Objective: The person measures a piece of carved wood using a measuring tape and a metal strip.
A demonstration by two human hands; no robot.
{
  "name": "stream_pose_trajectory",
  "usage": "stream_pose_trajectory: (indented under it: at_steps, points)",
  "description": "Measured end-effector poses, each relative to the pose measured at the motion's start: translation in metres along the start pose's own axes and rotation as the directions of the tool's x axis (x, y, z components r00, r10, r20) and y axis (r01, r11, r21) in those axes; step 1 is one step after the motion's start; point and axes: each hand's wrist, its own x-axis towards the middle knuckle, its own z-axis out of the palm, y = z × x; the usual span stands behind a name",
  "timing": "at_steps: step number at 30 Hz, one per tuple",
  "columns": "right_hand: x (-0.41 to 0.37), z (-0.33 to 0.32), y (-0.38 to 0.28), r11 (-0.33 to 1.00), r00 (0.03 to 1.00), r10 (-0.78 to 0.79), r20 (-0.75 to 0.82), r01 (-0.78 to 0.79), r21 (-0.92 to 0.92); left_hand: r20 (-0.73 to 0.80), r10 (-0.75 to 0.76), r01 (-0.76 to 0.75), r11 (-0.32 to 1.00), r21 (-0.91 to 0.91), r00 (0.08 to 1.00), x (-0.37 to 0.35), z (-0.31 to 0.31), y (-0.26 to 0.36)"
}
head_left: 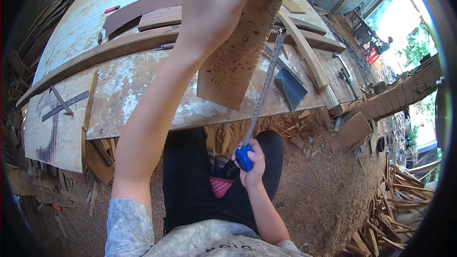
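Observation:
My left hand (212,14) is raised at the top of the view, its thumb over the face of a wooden board (233,69) that it grips. Small dark marks dot the board, which hangs at a slant above the workbench (128,97). Low in front of my knees, my right hand (255,167) is wrapped round a blue tape measure (244,158). Its metal blade (264,88) is drawn out, running up and away alongside the board's right edge. The blade's hooked end shows near the board's upper right side.
A long wooden beam (109,52) crosses the bench. On the left, a try square (64,104) lies on a pale board (43,135). Bent dark sheet (291,88), loose strips (304,50) and a metal clamp (346,74) lie to the right. Scrap wood (388,209) is heaped on the floor.

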Motion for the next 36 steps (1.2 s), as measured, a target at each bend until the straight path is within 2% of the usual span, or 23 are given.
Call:
stream_pose_trajectory:
  at_steps: [3, 9, 18, 21, 24, 27, 29, 32, 36]
  points:
    - [0.0, 0.001, 0.001, 1.0, 1.0, -0.01, -0.009, 0.01, -0.003, 0.031, 0.054, -0.053, 0.998, -0.039, 0.998, 0.002, -0.005, -0.012]
    - [-0.001, 0.002, 0.003, 0.999, 0.999, -0.025, -0.022, 0.024, -0.039, 0.06, 0.045, -0.039, 0.994, -0.104, 0.997, 0.001, -0.005, -0.009]
    - [-0.001, 0.003, 0.003, 1.0, 0.999, -0.023, -0.035, 0.023, -0.015, 0.043, 0.047, -0.044, 0.996, -0.077, 0.998, 0.0, -0.005, -0.006]
    - [-0.002, 0.003, 0.003, 0.999, 0.999, -0.03, -0.033, 0.03, -0.017, -0.004, -0.005, 0.004, 0.998, -0.06, 1.0, -0.001, 0.001, 0.003]
    - [-0.002, 0.004, 0.004, 0.999, 0.999, -0.041, -0.035, 0.04, -0.018, 0.059, 0.039, -0.032, 0.992, -0.12, 0.997, 0.0, -0.007, -0.012]
    - [-0.001, 0.003, 0.007, 0.999, 0.999, -0.044, -0.023, 0.044, -0.011, 0.05, 0.064, -0.066, 0.997, 0.037, 0.997, -0.001, -0.011, -0.014]
    - [-0.001, 0.006, 0.007, 0.999, 0.998, -0.052, -0.034, 0.052, -0.009, 0.02, 0.002, -0.003, 0.998, 0.059, 1.0, -0.005, -0.008, -0.008]
    - [0.0, 0.003, 0.012, 0.998, 0.998, -0.058, -0.019, 0.057, -0.022, 0.033, 0.008, -0.014, 0.981, 0.195, 0.999, -0.016, -0.006, 0.003]
    - [0.002, -0.001, 0.017, 0.997, 0.999, -0.054, 0.005, 0.054, -0.047, 0.115, 0.055, -0.105, 0.866, 0.489, 0.992, -0.036, -0.009, 0.017]
